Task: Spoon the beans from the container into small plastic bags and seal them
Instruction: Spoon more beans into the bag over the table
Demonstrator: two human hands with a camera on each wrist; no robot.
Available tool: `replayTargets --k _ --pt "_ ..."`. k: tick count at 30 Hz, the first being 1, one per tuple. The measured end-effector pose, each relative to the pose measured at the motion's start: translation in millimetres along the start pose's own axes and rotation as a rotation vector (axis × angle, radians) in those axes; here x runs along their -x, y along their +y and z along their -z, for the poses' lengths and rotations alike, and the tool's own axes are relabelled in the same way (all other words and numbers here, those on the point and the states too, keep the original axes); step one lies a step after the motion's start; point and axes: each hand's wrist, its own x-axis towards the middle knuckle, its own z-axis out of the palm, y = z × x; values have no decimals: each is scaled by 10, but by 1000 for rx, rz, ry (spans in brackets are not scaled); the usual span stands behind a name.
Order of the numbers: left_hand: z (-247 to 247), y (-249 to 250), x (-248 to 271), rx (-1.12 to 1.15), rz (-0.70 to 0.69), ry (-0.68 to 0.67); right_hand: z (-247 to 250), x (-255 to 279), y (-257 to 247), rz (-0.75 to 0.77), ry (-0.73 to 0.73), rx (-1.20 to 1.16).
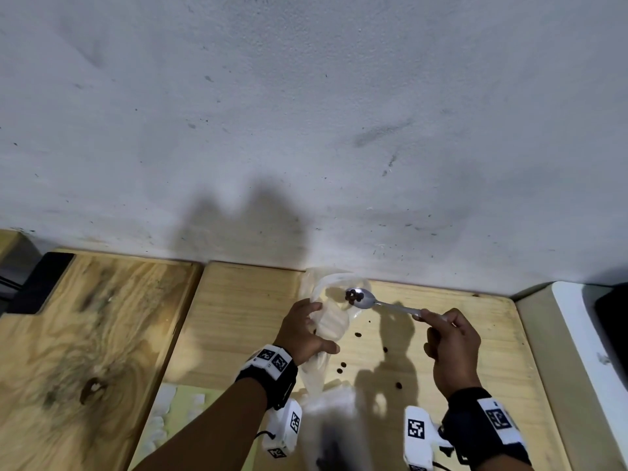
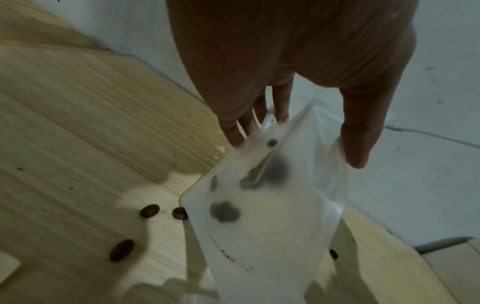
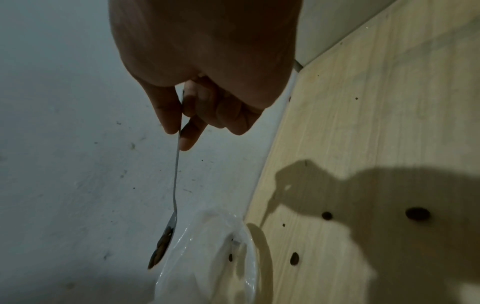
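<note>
My left hand [image 1: 307,329] grips a clear plastic bag [image 1: 331,321] around its middle, holding its mouth up near the wall. Through the plastic in the left wrist view, a few dark beans [image 2: 224,211] show inside the bag [image 2: 265,216], pinched between my fingers [image 2: 280,102] and thumb. My right hand [image 1: 448,338] pinches the handle of a metal spoon [image 1: 380,302]. Its bowl carries several dark beans [image 1: 353,295] and hovers at the bag's open mouth. In the right wrist view the spoon [image 3: 176,181] hangs edge-on beside the bag's rim [image 3: 221,242].
Several loose beans [image 1: 341,367] lie scattered on the pale wooden table [image 1: 238,317] between my hands. A blurred container [image 1: 334,433] sits at the bottom edge. A grey wall [image 1: 306,130] rises right behind the bag. A white object [image 1: 584,328] borders the table on the right.
</note>
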Motion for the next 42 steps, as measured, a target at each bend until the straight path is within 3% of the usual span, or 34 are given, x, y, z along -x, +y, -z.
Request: replayTargets --k 7,11,14,17,24,31,33,35,38,40,42 --pt "-30 -21 0 -71 -36 -11 -131 119 -141 253 -281 382" --pt "-33 -41 10 -81 -40 -10 -246 136 -191 320 -213 387" --pt "-22 -57 47 -73 -50 3 -275 42 -128 261 14 211" --pt "-14 -92 103 -57 -49 22 -327 -54 67 183 143 270" --pt "25 -197 238 14 -41 92 -545 -177 644 -24 68 381" --pt "113 -320 401 6 -94 186 -351 -142 798 -253 -23 727" --pt "126 -319 453 24 -127 245 -272 -48 702 -250 4 778" --pt "134 -288 496 34 -157 285 -247 88 562 -137 14 765" --pt "127 -196 539 -17 -215 279 -328 333 272 39 -266 607" --pt "107 -102 560 -42 -237 229 -436 473 66 -7 -525 540" --pt "84 -1 574 -47 -247 170 -535 538 -74 -82 -687 577"
